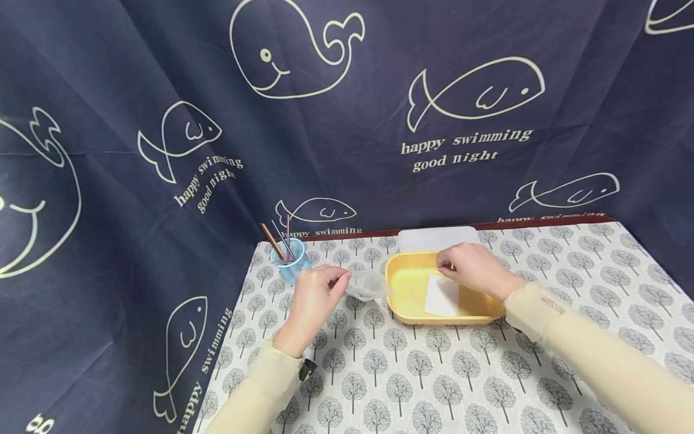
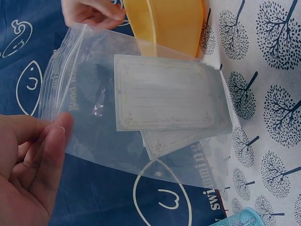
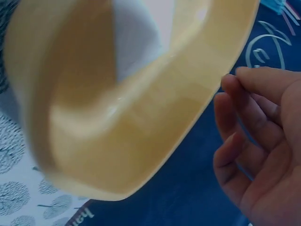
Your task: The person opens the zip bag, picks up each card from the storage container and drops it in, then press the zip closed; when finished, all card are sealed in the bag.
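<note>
My left hand (image 1: 317,301) pinches the zip edge of a clear zip bag (image 2: 99,146) between thumb and fingers. Inside the bag are printed cards (image 2: 164,94) with ruled lines and ornate borders. In the head view the bag hangs just left of a yellow tray (image 1: 403,301). A blank-looking white card (image 1: 441,295) lies in that tray. My right hand (image 1: 474,269) is over the tray's far right part. Its fingers (image 3: 254,113) are loosely curled, with thumb and forefinger tips close together, and nothing shows between them.
A blue mesh cup (image 1: 295,262) with several pens or thin sticks stands at the back left. Behind the tray lies a white flat board or lid (image 1: 434,238). A tree-print cloth (image 1: 398,386) covers the table, and a dark blue curtain (image 1: 347,150) hangs behind it.
</note>
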Available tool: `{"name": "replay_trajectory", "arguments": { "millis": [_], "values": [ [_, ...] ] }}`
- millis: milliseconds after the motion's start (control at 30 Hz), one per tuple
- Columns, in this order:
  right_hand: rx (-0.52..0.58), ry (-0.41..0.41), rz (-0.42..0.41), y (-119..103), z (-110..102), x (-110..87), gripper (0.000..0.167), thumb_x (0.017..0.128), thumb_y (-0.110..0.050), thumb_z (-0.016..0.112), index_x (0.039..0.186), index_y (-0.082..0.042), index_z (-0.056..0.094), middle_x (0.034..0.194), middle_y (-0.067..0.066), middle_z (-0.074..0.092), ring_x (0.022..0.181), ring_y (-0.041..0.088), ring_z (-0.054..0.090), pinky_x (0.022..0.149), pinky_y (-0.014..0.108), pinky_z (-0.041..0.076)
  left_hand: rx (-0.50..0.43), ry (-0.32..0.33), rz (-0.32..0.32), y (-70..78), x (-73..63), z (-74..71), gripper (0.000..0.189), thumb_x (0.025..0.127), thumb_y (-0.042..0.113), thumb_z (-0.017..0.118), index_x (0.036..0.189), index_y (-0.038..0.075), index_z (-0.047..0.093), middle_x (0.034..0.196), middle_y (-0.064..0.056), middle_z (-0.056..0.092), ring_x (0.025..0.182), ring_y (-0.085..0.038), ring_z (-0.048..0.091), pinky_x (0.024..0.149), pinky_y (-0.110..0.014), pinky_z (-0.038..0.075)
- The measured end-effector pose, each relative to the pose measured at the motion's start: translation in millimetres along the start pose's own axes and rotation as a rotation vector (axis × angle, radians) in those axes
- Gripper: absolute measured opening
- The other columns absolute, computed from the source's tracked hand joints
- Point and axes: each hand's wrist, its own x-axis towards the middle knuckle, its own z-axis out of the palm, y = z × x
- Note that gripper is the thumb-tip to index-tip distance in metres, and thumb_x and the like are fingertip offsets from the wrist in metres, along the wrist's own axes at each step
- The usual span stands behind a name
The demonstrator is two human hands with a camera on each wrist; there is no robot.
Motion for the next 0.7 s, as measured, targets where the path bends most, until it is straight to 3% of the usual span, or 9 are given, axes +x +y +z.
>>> {"name": "replay_trajectory", "arguments": {
  "millis": [233,367,533,700],
  "values": [
    [-0.005,-0.146,0.042,16,18,-2.6,0.023,0.085,-0.006,0.078,0.071,-0.018,0.065,0.066,-0.01,0.057,0.061,0.011,0.052,0.061,0.037,0.05,0.0,0.007,0.016,-1.3,-0.7,1.2,0.008,0.095,0.005,0.075,0.091,0.005,0.081,0.079,-0.003,0.077,0.058,-0.004,0.066,0.058,-0.013,0.054],
    [-0.009,-0.196,0.073,20,26,-4.4,0.039,0.082,-0.019,0.086,0.065,-0.02,0.05,0.06,-0.009,0.044,0.057,0.011,0.042,0.055,0.032,0.04,0.001,0.005,0.013,-1.8,-0.9,1.4,0.007,0.095,0.005,0.075,0.091,0.005,0.081,0.079,-0.004,0.077,0.059,-0.005,0.067,0.058,-0.012,0.053],
    [-0.064,-0.311,0.12,19,31,-5.9,0.043,0.074,-0.046,0.091,0.074,-0.019,0.059,0.072,-0.007,0.054,0.066,0.014,0.052,0.062,0.037,0.051,-0.002,-0.002,0.002,-1.8,-1.2,1.3,0.008,0.095,0.004,0.074,0.091,0.005,0.081,0.08,-0.004,0.077,0.058,-0.005,0.067,0.057,-0.012,0.053],
    [-0.089,-0.353,0.153,14,34,-8.4,0.064,0.061,-0.063,0.093,0.091,-0.011,0.069,0.094,0.005,0.061,0.075,0.02,0.058,0.066,0.042,0.056,-0.003,-0.002,0.002,-2.5,-1.1,1.6,0.008,0.095,0.005,0.074,0.091,0.005,0.081,0.079,-0.004,0.077,0.058,-0.005,0.067,0.057,-0.012,0.053]
  ]
}}
